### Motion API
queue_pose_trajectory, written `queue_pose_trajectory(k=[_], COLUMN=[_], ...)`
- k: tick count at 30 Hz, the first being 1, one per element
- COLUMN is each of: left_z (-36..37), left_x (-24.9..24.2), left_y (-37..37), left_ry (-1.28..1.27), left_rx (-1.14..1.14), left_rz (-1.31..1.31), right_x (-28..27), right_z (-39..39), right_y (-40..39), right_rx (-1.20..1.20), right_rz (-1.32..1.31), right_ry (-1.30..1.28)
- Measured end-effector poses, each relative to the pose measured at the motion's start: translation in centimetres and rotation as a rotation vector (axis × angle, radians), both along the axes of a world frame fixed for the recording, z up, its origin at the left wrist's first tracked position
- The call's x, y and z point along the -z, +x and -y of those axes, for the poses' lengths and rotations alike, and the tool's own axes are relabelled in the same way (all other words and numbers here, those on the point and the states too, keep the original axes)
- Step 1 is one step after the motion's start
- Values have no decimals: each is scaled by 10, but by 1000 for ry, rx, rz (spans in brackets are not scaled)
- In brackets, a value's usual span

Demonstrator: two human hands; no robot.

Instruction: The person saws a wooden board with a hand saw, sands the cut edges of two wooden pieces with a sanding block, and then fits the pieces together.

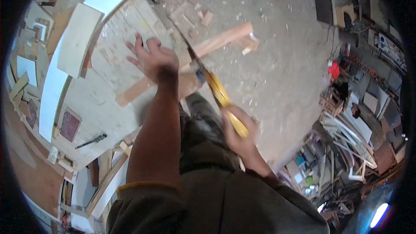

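Observation:
My right hand (239,133) is wrapped round the yellow handle of a handsaw (219,90). The saw's dark, narrow blade points up and away, overlapping a long reddish-brown wooden board (225,37) that lies slantwise ahead of me. To the left of the blade, my left hand (158,59) hangs over the board with its fingers spread and nothing in them. My left wrist and forearm hide part of the board. A shorter wood piece (189,84) sits below the board, close to my knees.
A pale work surface (125,30) lies at the left, with a white curved panel (52,91) and a light board (78,39) along it. A black tool (92,141) rests nearer me. Wood offcuts (207,18) are scattered ahead. Piled scrap frames (346,136) stand right.

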State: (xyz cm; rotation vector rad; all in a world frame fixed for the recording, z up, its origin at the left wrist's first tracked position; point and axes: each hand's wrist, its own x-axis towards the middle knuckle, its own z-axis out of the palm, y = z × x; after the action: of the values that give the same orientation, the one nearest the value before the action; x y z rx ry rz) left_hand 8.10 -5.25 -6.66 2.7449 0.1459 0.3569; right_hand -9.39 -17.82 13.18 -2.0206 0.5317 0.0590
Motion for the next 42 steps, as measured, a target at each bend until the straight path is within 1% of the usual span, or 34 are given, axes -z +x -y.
queue_pose_trajectory(k=[1, 2, 3, 6, 7, 8, 9, 10, 11, 13, 14, 15, 17, 18, 19, 20, 21, 22, 23, 26, 27, 28, 29, 30, 31, 33, 34, 35, 37, 38, 39, 41, 42], left_z=[-1, -3, 1, 1, -5, -10, 0, -1, 3, 4, -3, -9, 0, -1, -1, 1, -4, -8, -3, 0, -1, -2, -4, 0, 0, -3, 0, 1, 1, 0, 0, 0, 0], left_x=[-2, -3, -5, -7, -3, -2, -4, -5, -6, 5, 6, 2, -5, -4, -2, 4, 3, 2, 1, -1, 4, 4, 3, 1, -5, -1, -2, -4, -5, -5, -5, -4, -4], left_y=[-15, -14, -18, -12, -13, -18, -17, -16, -14, 0, -16, -22, -14, -14, -9, -5, -16, -16, -11, -18, -14, -16, -15, -11, -15, -13, -11, -15, -13, -17, -16, -13, -16], left_ry=[-9, 4, -17, 1, 16, 20, -5, -5, -7, -29, -34, -22, -22, -38, -31, -23, -15, -6, -19, -12, 1, -7, -12, -20, -17, -17, 0, 19, 13, 7, 2, 19, 32], left_rx=[-5, 6, 13, -6, 2, 2, 2, 0, -5, -18, -14, -31, 0, 1, 10, 5, 1, -16, -13, -13, -25, -16, -30, -22, 4, -4, -20, -32, -38, -20, -4, -12, -18], left_rz=[-21, -51, -56, -58, -77, -76, -49, -93, -81, -35, -75, -94, -115, -84, -68, -43, -60, -65, -57, -69, -88, -69, -72, -64, -74, -57, -70, -98, -98, -102, -102, -108, -132], right_x=[-13, -9, -8, 25, 20, 3, -9, 6, 5, 18, -1, -3, -2, 14, 11, 5, -10, -12, -6, 19, 21, 2, -4, 5, 3, 13, 15, 14, 15, 16, 20, 27, 21], right_z=[-2, -4, -5, -4, -9, -8, -1, -2, -1, -4, 1, -1, -1, 1, 2, 5, -2, -3, 2, 1, 0, -7, -3, -8, -7, 3, 5, 6, 9, 10, 12, 13, 12], right_y=[-13, -16, -17, 13, 5, -11, -14, 2, 5, 19, -7, -9, -6, 30, 26, 14, -5, -10, -10, 28, 22, -11, -24, -18, -5, 43, 43, 36, 27, 24, 17, -4, -12], right_rx=[60, 73, 78, 18, 26, 35, 43, -34, -40, 61, 38, 23, -34, 84, 91, 83, 79, 169, 167, 89, 89, 104, 80, 74, 86, 148, 91, 100, 145, 108, 112, -118, -76], right_rz=[-8, 94, 90, 15, -5, 9, 48, 21, 33, -52, 36, 15, -121, -230, -213, -79, 12, 82, 86, -360, -342, -174, 32, 134, 128, -200, -132, -134, -44, -43, -30, 274, 321], right_ry=[49, 15, -6, -10, 5, 28, 21, -43, -46, 89, 60, 72, 41, 157, 165, 114, 61, 94, 85, 182, 192, 110, 19, -9, -17, 142, 115, 124, 243, 186, 187, 27, -14])
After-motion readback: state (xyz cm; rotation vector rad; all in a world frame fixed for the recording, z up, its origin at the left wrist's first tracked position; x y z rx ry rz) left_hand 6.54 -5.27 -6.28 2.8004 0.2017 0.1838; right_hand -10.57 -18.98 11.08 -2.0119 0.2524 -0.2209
